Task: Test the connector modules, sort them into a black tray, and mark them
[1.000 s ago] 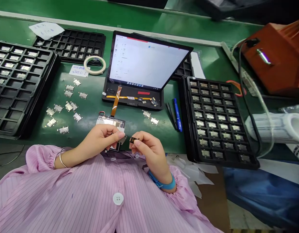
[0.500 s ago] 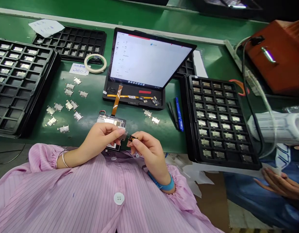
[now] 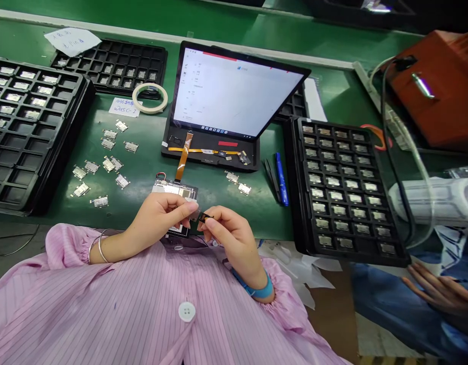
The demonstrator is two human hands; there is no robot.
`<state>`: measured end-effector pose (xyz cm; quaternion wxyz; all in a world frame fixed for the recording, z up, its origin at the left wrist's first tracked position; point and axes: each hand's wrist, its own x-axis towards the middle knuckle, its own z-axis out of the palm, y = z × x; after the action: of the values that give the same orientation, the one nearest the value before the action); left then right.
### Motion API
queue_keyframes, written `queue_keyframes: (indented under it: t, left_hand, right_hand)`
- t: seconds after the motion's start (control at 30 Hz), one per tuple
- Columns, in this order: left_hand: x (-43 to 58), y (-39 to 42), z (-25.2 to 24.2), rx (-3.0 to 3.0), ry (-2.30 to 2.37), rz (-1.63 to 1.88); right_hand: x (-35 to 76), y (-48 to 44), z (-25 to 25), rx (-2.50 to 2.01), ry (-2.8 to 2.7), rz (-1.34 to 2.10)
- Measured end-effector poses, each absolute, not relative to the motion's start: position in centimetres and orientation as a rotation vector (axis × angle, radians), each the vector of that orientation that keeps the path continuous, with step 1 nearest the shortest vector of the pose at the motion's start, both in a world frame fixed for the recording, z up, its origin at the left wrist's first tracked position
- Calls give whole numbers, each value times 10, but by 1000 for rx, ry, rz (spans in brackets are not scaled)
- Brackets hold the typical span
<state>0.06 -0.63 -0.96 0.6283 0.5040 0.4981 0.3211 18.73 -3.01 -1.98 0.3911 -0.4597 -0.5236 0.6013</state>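
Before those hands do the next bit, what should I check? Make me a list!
1. Left hand pinching the small metal part: ok.
2. Right hand pinching the small black piece: ok.
3. Metal part and black piece properly joined: cannot tell; they meet near the fingertips, too small to see.
4. Orange ribbon cable reaching the circuit board: ok.
5. Screen lit: ok.
6. Other person's hand well away from these two: ok, it's off to the right.
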Motion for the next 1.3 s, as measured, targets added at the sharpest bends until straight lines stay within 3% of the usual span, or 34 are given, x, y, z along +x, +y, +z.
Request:
queue_keyframes:
  t: [0.5,0.7,1.03,1.3]
  left_hand:
    - [6,-7,-13,1249,1162,679]
    - [8,-5,-23,1286,1223,701]
    - [-10,6,-51,2302,1336,710]
    - [-13,-1,-62,2446,1294,643]
  right_hand:
    - [186,-26,-27,-1240,-1459,1550]
    - [181,-22,-36,-1296,-1202,1547]
    - [189,2,-63,-1407,-1102,1238]
    - [189,5,-61,-1442,-1122,1303]
